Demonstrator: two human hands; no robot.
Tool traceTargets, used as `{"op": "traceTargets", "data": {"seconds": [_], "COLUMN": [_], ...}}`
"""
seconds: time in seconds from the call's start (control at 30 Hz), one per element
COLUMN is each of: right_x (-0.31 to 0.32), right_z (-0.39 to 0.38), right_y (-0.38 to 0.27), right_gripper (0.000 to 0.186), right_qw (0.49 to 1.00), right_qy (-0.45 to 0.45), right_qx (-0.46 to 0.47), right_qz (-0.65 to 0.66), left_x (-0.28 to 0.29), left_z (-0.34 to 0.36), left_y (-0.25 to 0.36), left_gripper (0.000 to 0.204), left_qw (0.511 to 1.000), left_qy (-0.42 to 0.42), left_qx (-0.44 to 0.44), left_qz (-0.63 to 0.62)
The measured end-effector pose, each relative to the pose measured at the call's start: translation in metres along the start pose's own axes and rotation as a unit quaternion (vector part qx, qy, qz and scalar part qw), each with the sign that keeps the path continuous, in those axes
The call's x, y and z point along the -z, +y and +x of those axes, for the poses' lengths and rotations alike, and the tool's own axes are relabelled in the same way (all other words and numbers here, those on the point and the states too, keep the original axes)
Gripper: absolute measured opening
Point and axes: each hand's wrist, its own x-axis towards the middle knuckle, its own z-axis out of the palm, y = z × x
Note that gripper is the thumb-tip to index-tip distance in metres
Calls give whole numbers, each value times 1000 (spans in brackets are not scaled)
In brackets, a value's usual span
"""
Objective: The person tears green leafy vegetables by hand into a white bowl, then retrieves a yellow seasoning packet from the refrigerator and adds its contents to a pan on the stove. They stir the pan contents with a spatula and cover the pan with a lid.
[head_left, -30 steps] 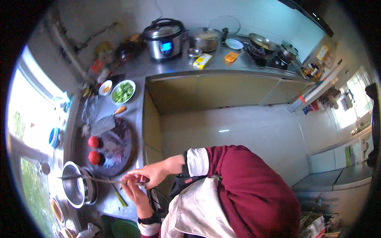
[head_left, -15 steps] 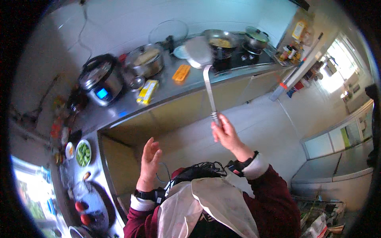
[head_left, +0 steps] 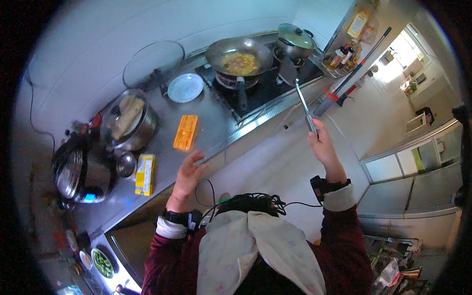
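Note:
My right hand (head_left: 325,147) is wrapped around the handle end of a metal spatula (head_left: 303,101). Its blade points away from me, over the right side of the stove in this view, beside the wok and below the lidded pot. The wok (head_left: 214,53) sits on the left burner with yellowish food (head_left: 240,64) inside and its dark handle towards me. My left hand (head_left: 188,176) is raised near the counter's front edge, holding nothing, with fingers apart. An orange rectangular pack (head_left: 186,132) lies on the counter just beyond it.
A lidded pot (head_left: 295,43) stands on the right burner of the black stove (head_left: 223,102). Along the counter are a pale blue plate (head_left: 185,88), a steel pot (head_left: 140,137), a yellow box (head_left: 144,174) and an electric cooker (head_left: 88,174). Bottles (head_left: 344,55) stand beyond the stove.
The view has turned right and come nearer the stove, so the counter things shift left. The spatula has moved right from in front of the wok. My left hand stays empty.

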Motion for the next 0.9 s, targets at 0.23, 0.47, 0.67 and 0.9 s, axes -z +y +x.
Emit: {"op": "traceTargets", "data": {"seconds": [0.23,0.47,0.67,0.9], "right_x": [-7,-38,-57,-15], "right_z": [125,260,323,345], "right_y": [0,37,53,55], "right_gripper": [35,32,34,38], "right_qw": [989,964,938,870], "right_qy": [-85,-147,-221,-324], "right_qx": [10,127,148,170], "right_qz": [-118,-183,-223,-329], "left_x": [-62,-129,-157,-164], "left_z": [125,182,210,215], "left_y": [8,27,30,32], "left_gripper": [58,59,47,40], "left_qw": [999,992,979,958], "left_qy": [-43,80,152,222], "left_qx": [-5,76,122,167], "left_qz": [-28,-67,-62,-70]}}
